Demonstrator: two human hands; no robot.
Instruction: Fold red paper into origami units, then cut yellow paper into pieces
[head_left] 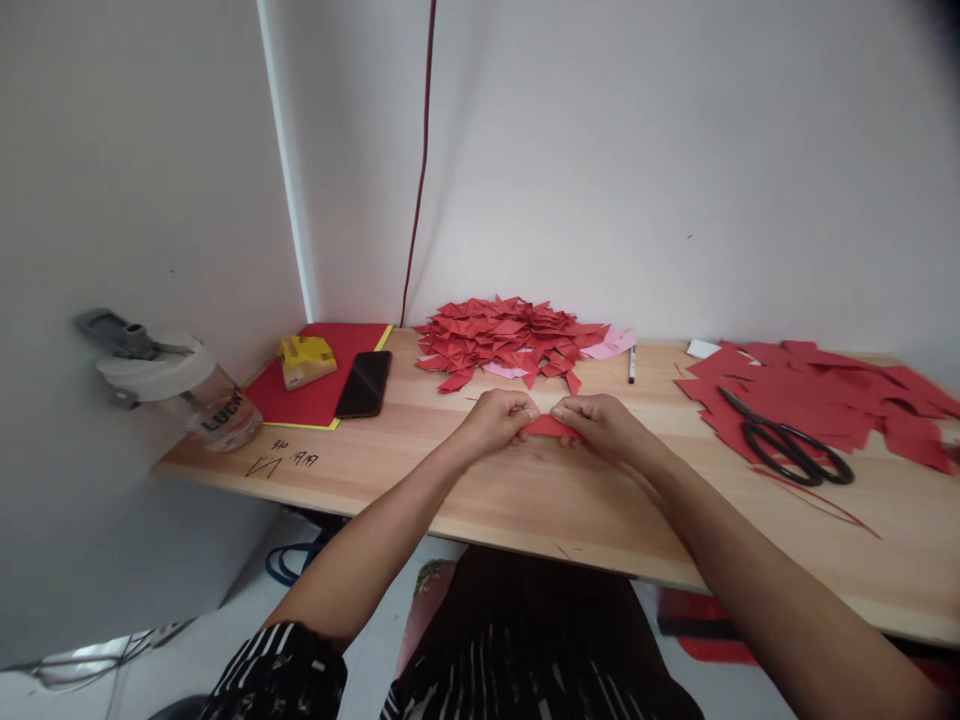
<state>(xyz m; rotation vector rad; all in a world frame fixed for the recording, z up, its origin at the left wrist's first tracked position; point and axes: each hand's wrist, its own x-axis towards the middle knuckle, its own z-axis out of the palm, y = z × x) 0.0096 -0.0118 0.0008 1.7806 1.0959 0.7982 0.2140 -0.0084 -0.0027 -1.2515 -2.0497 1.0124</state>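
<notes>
Dark clothing with white streaks (pixel 525 660) covers the person's lap at the near edge of the wooden table (pixel 570 500), and bare forearms reach over the top. Between the two hands is a small red paper (pixel 547 427), held just in front of the heap in the middle. The left hand (pixel 501 420) has its thumb and fingers closed on one end; the right hand (pixel 589 418) pinches the other end the same way, so the strip of red shows only in the narrow gap between them.

Just behind, against the wall, sits that heap of folded red pieces (pixel 510 335), with some pink paper (pixel 611 343) poking out at its side and a marker (pixel 631 364) close by. Over to the right I see loose red sheets (pixel 795 395), black-handled scissors (pixel 787 445) lying partly on them, and thin red strips (pixel 832 508) nearer the edge.

To the left, a black phone (pixel 364 384) overlaps a red sheet with yellow edging (pixel 300 400), which also bears a yellow packet (pixel 306 360). Farther left is a clear bottle (pixel 217 410) with a white lid, near some black handwriting (pixel 277 460) on the wood.
</notes>
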